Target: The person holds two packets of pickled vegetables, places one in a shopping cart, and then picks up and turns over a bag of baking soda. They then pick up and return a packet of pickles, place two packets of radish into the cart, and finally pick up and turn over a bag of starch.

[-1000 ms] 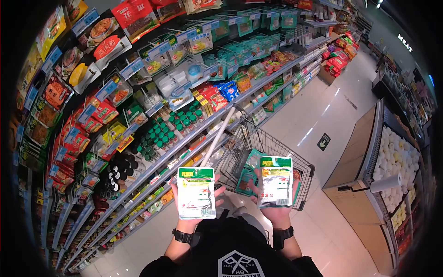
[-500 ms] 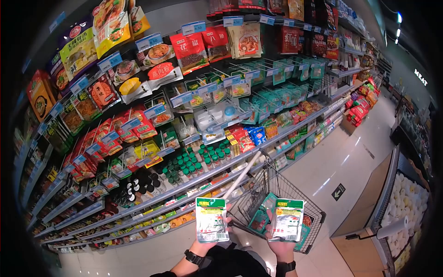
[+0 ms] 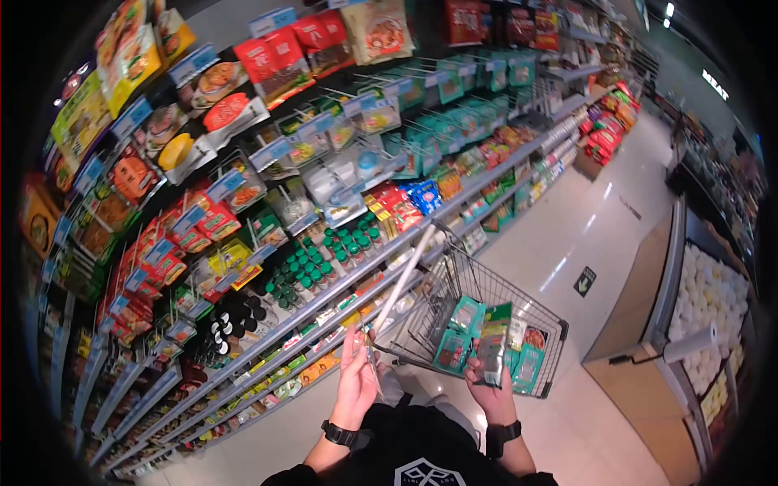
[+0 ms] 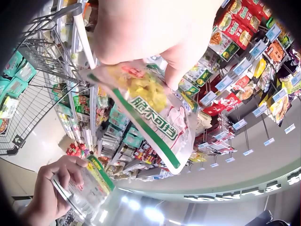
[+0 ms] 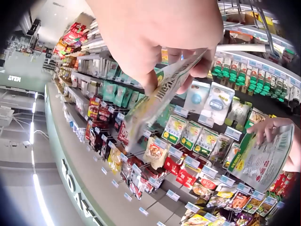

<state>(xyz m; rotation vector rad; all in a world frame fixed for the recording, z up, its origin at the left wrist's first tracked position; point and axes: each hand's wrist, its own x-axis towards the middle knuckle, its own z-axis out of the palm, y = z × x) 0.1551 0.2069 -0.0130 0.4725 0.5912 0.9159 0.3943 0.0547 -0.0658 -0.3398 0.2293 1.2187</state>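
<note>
My left hand (image 3: 356,385) grips a flat food packet (image 4: 150,110) by its edge. Yellow pieces show through its clear front, and a green stripe crosses it. From the head view this packet is nearly edge-on. In my right hand (image 3: 490,395) is a similar packet (image 3: 492,356), tilted, its green-topped printed back (image 4: 91,186) partly visible in the left wrist view. Fingers and thumb pinch it from both sides in the right wrist view (image 5: 167,92). Both packets are held up in front of the body, the right one overlapping the cart in the head view.
Just ahead stands a wire shopping cart (image 3: 555,340) with several teal packs (image 3: 466,316) inside. Shelves on the left carry hanging food packets (image 3: 275,69) and green-capped jars (image 3: 304,271). A produce stand (image 3: 640,373) with a plastic-bag roll (image 3: 690,344) is at the right.
Both packets have turned from facing the head camera: the left is now nearly edge-on, the right tilted and darker. The head view swung up towards the shelves, then partly back.
</note>
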